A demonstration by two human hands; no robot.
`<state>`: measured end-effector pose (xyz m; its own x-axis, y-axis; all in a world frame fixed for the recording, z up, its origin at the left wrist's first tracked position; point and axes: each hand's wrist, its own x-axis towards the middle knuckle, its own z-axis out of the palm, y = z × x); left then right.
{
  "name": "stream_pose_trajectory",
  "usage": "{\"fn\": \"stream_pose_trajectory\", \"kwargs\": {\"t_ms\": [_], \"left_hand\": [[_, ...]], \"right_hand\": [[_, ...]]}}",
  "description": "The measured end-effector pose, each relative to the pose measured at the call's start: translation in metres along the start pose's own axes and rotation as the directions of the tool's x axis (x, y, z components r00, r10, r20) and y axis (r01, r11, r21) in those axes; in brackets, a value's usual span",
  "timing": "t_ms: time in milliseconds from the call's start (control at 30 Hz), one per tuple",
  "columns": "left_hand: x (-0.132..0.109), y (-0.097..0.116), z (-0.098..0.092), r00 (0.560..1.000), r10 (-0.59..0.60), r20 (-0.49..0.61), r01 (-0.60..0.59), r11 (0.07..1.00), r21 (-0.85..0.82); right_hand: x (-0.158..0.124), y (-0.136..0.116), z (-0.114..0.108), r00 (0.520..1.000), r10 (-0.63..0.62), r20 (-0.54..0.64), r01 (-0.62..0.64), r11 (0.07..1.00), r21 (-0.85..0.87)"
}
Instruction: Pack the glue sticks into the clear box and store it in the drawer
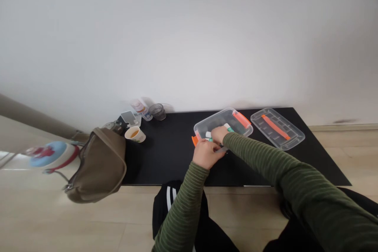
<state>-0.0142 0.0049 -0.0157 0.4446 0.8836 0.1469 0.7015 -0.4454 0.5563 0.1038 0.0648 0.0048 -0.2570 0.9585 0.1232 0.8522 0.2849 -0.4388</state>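
Observation:
A clear plastic box (pixel 220 120) with orange latches stands on the black table (pixel 168 153). My right hand (pixel 219 134) reaches into it with fingers curled over small white and green items (pixel 228 127) that I cannot name. My left hand (pixel 206 153) rests closed at the box's near rim, next to the orange latch (pixel 194 140). What its fingers grip is hidden. Both sleeves are green striped.
The box's clear lid (pixel 277 128) with an orange handle lies to the right. A paper cup of tea (pixel 135 134), a glass (pixel 157 111), a bottle (pixel 141 108) and a phone (pixel 128 117) sit at the table's left. A brown bag (pixel 99 165) hangs off that edge.

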Motion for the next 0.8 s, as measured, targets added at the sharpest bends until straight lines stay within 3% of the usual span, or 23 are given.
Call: {"fn": "stream_pose_trajectory", "kwargs": {"t_ms": [100,200,333,433,567,700,800], "left_hand": [[0.000,-0.010,-0.009,0.996,-0.083,-0.019,0.083,0.997,0.004],[-0.003,-0.013,-0.018,0.981,-0.148,-0.124,0.135,0.985,-0.105],[-0.012,0.004,-0.019,0.958,-0.133,-0.253,0.025,0.921,-0.389],[-0.021,0.027,-0.007,0.987,-0.060,-0.150,0.000,0.928,-0.373],[-0.028,0.052,0.017,0.996,-0.079,-0.033,0.072,0.982,-0.175],[-0.029,0.061,0.030,0.996,-0.081,-0.026,0.077,0.988,-0.134],[-0.028,0.058,0.032,0.986,-0.141,-0.091,0.125,0.978,-0.168]], "right_hand": [[0.000,0.005,-0.015,1.000,0.010,0.004,-0.009,1.000,-0.012],[-0.022,0.014,-0.039,0.999,0.019,-0.026,-0.020,0.999,-0.028],[-0.080,0.023,-0.056,0.999,-0.004,-0.042,0.002,0.999,-0.051],[-0.121,0.028,-0.046,0.997,-0.080,0.006,0.080,0.995,-0.058],[-0.152,0.043,-0.025,0.997,-0.077,-0.019,0.075,0.991,-0.114],[-0.172,0.063,-0.017,0.992,-0.047,-0.120,0.021,0.978,-0.208],[-0.182,0.082,-0.017,0.985,0.119,-0.127,-0.141,0.974,-0.177]]}}
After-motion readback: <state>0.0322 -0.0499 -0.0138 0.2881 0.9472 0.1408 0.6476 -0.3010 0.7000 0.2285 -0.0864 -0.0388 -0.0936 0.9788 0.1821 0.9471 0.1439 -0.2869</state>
